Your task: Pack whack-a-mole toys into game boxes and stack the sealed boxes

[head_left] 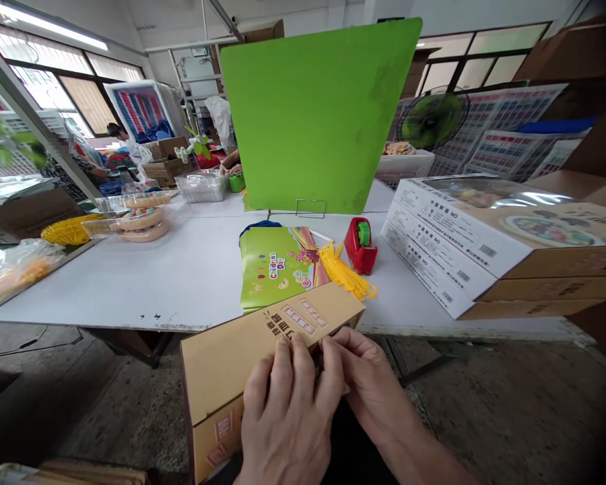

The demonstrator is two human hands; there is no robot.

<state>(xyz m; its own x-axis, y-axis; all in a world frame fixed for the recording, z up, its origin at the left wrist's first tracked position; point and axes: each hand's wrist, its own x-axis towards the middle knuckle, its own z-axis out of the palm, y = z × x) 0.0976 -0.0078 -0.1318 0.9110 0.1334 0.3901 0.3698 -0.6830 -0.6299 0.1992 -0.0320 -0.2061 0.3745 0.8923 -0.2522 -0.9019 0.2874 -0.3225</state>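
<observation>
A brown cardboard box (232, 357) with red printed labels sits low in front of me, below the table's front edge. My left hand (287, 411) lies over its near side with the fingers pressed flat on the top edge. Beside it, my right hand (368, 384) curls its fingers against the same edge of the box. Both hands touch the box; whether anything small is pinched between them is hidden.
On the white table (172, 276) lie a stack of green "Children's Day" bags (273, 266), yellow ties (346, 273), a red tape dispenser (361, 246) and stacked cartons (485, 242). A green divider board (318, 114) stands behind. Another person's hand (231, 165) works beyond it.
</observation>
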